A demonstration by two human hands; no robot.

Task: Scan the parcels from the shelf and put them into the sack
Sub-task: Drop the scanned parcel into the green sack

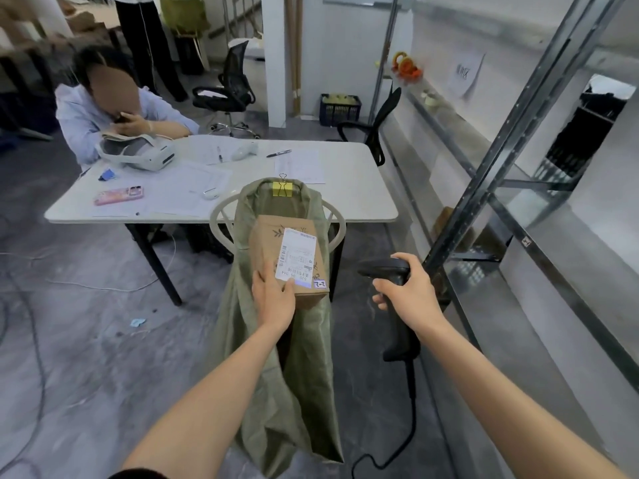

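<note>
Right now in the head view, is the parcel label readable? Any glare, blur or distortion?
Head view: parcel in the left hand is fairly sharp; its label shows a barcode, small print unreadable; a bluish glow sits on the label's near edge; wide-angle warp bends the shelf uprights, which look smeared; light is soft, no hard shadows.

A small sticker (pixel 321 283) on the cardboard parcel (pixel 266 247) reads "2-2".

Was a small parcel depot with an office corner: steel shelving rack (pixel 484 174) on the right, bare concrete floor (pixel 86 357), white bench (pixel 363 202) with paper forms (pixel 193 181), mesh office chair (pixel 230 88), blue crate (pixel 340 110). Also a labelled parcel (pixel 266 243), woven sack (pixel 304 375), corded barcode scanner (pixel 401 337).
</note>
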